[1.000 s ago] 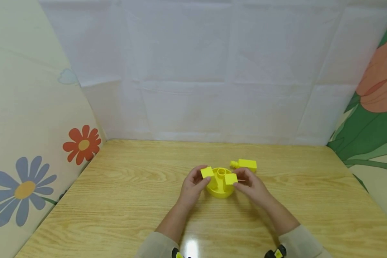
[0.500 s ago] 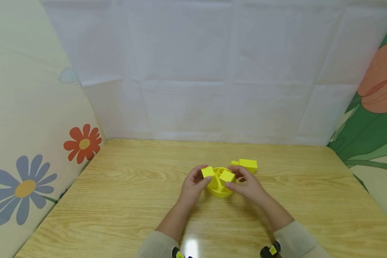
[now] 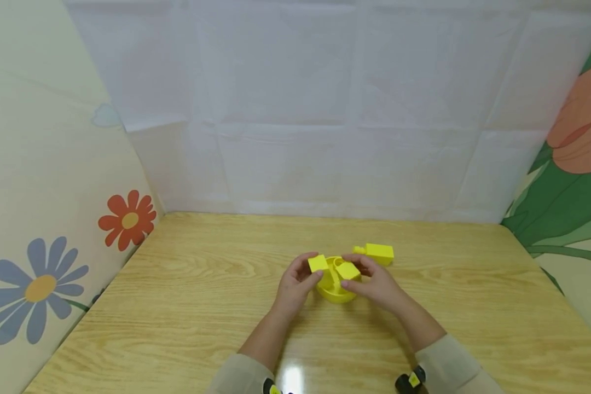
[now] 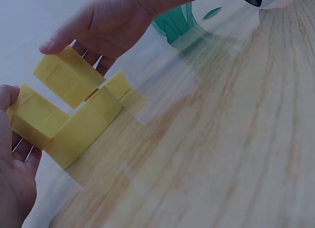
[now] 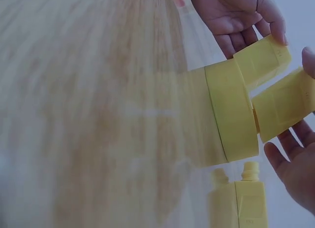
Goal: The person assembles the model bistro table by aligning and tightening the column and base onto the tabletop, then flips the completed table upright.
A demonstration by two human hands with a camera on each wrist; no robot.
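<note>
A round, low-walled yellow base (image 3: 336,298) sits on the table, a ring-shaped socket showing at its back. My left hand (image 3: 294,282) grips a yellow rectangular block (image 3: 318,264) that stands on the base's left side. Between thumb and fingers, my right hand (image 3: 380,284) holds a matching block (image 3: 348,271) over the right side. From the right wrist, this block (image 5: 283,105) tilts away from the left one (image 5: 261,63). Both have their square ends up; their lower ends are hidden by the base wall (image 5: 231,110).
A yellow bottle-shaped block (image 3: 379,251) with a ribbed neck lies on its side behind my right hand, its neck pointing left. The wood-grain table (image 3: 202,273) ends at a white cloth (image 3: 295,164) at the back. Flower-patterned panels (image 3: 39,287) flank both sides.
The right block has shifted left and turned over the base, with my right hand and forearm moving left too. My left hand and its block hold nearly still.
</note>
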